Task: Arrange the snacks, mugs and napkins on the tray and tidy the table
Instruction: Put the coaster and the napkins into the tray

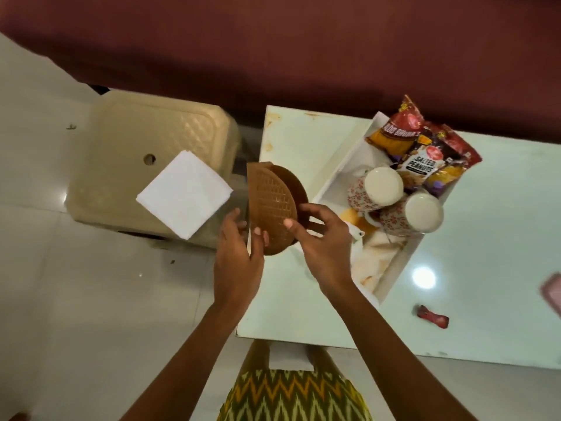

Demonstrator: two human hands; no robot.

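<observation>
A brown napkin holder with a half-round waffle-patterned face is held above the table's left edge. My left hand grips its near left side, and my right hand pinches its right rim. A stack of white napkins lies on the cream stool to the left. The white tray on the table holds two upturned floral mugs and several snack packets, among them salted peanuts.
The white table carries a small red wrapper near its front edge and a pink object at the far right. A dark red wall runs behind. Pale tiled floor surrounds the stool.
</observation>
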